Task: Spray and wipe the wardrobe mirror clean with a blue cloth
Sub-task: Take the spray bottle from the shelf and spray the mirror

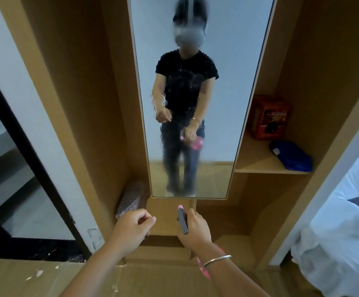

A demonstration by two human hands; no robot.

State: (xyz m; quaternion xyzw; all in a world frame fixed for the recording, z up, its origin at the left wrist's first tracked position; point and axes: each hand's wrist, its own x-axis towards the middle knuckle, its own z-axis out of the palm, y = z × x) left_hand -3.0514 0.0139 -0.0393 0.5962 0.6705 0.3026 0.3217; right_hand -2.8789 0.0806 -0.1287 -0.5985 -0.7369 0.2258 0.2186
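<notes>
Two bare hands were seen low in the view, held out in front of the wardrobe mirror (pixel 195 93). The right hand (pixel 195 229) was closed around a spray bottle (pixel 182 219), of which only the grey top with a pink tip was visible; the tip was pointed toward the bottom edge of the mirror. A metal bangle (pixel 217 260) and a pink band (pixel 204 269) were worn on the right wrist. The left hand (pixel 131 228) was held just beside the right one, its fingers loosely curled, and nothing was held in it. The mirror stood upright in the middle of the wooden wardrobe (pixel 84 103), and its glass was covered with wet drops and running streaks over the middle part, so the reflection of the person was blurred there. The blue cloth (pixel 290 155) was lying crumpled on a shelf (pixel 258 161) to the right of the mirror, well apart from both hands. A red box (pixel 267 116) was placed on the same shelf, just behind the cloth. A dotted pink package (pixel 131 200) was leaned in the corner left of the mirror's lower edge. A bed with white sheets (pixel 345 221) was seen at the far right.
</notes>
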